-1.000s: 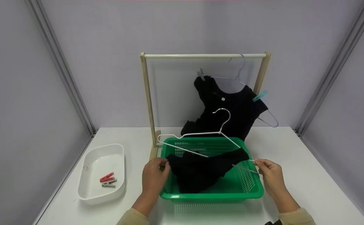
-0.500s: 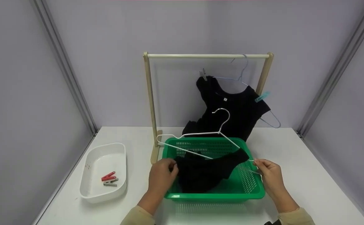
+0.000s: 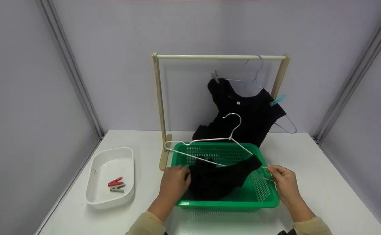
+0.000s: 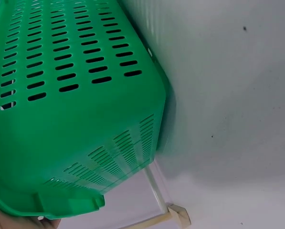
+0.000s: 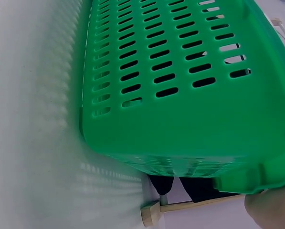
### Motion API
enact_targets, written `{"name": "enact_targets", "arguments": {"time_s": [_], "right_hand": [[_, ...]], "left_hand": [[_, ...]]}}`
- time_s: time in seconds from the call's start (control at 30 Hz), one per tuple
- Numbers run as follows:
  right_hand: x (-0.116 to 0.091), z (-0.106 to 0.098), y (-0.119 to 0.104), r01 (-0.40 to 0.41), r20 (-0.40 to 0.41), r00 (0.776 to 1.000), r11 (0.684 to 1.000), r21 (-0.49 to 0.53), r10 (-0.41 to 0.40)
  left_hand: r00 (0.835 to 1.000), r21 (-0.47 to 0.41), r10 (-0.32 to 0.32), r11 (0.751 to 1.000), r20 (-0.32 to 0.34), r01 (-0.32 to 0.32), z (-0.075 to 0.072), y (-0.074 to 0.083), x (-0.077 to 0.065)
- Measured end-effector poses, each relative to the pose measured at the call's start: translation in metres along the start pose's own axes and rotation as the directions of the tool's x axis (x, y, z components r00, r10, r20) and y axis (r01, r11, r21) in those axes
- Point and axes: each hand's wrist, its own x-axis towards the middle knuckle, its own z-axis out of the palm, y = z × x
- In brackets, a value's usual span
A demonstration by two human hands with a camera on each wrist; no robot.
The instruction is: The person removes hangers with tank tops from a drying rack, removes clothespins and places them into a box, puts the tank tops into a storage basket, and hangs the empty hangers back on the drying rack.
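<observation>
A white wire hanger lies tilted over the green basket in the head view, its hook pointing up. The hanger's right arm runs through one shoulder of a small black garment, which sags into the basket. The fingers of my right hand pinch the hanger's right end, which pokes out past the cloth. At the basket's left side, my left hand holds the garment's left edge with curled fingers. The hanger's left arm is bare. Both wrist views show mostly the basket's outer wall.
Behind the basket stands a wooden rack with a white rail. A black top hangs there on a light blue hanger, with a grey clip and a teal clip. A white tray with red and grey clips sits left.
My left hand has moved right, bunching the garment's left edge inward along with it. My right hand stays at the hanger's end. The head view has shifted slightly.
</observation>
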Motion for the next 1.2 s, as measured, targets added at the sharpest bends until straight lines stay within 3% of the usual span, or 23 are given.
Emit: {"name": "enact_targets", "arguments": {"time_s": [0.3,0.4,0.6,0.87,1.2], "right_hand": [[-0.001,-0.001,0.003,0.047,0.027,0.999,0.999,0.013,-0.047],[-0.001,-0.001,0.003,0.052,0.035,0.998,0.998,0.022,-0.053],[0.0,-0.001,0.002,0.031,0.028,0.999,0.999,0.023,-0.031],[0.0,-0.001,-0.001,0.036,0.028,0.999,0.999,0.02,-0.036],[0.0,-0.002,0.0,0.058,0.051,0.997,0.998,0.031,-0.06]], "left_hand": [[0.994,0.037,0.03,0.999,0.108,-0.034,0.0,0.002,0.001],[0.994,0.025,0.019,0.999,0.11,-0.022,-0.001,0.003,0.001],[1.0,-0.021,0.012,1.0,0.019,-0.012,-0.003,0.003,0.002],[0.998,-0.035,0.004,0.999,-0.057,-0.006,-0.009,0.003,0.003],[0.974,-0.058,0.037,0.997,-0.222,-0.051,-0.021,0.005,0.011]]}}
